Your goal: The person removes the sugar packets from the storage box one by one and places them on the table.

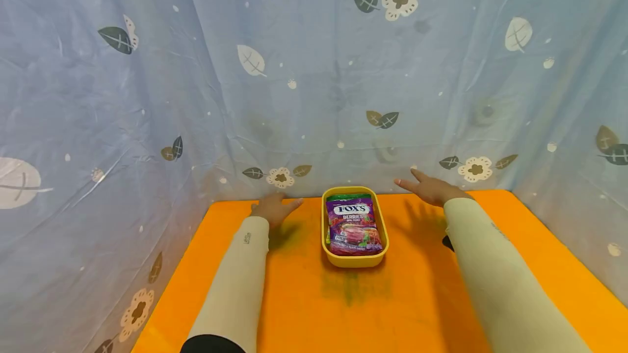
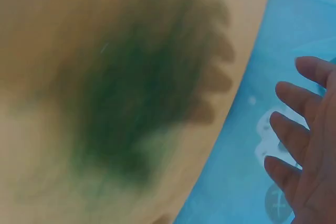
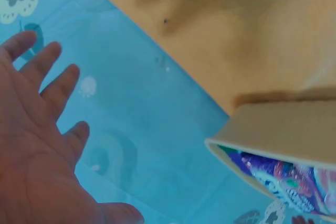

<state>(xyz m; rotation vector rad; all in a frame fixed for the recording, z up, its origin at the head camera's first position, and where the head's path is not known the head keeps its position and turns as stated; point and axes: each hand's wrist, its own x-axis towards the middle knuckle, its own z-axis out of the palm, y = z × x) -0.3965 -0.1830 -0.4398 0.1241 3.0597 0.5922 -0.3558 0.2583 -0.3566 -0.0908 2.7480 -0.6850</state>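
A yellow rectangular tub (image 1: pixel 355 261) stands on the orange table near its back edge. Inside lies a purple candy bag (image 1: pixel 354 225) labelled Fox's Berries, with a green packet (image 1: pixel 349 197) showing behind its top. To the left of the tub, my left hand (image 1: pixel 275 209) hovers over the table with fingers spread, holding nothing. My right hand (image 1: pixel 433 188) is raised at the tub's right, its fingers spread and apart from the tub. The right wrist view shows the tub's wall (image 3: pixel 294 129) beyond that hand's thumb.
Pale blue curtains (image 1: pixel 314 97) with leaf and flower prints hang behind and on both sides of the orange table (image 1: pixel 304 309). A greenish stain (image 1: pixel 355 286) marks the tabletop in front of the tub. Both forearms wear light sleeves (image 1: pixel 235 282).
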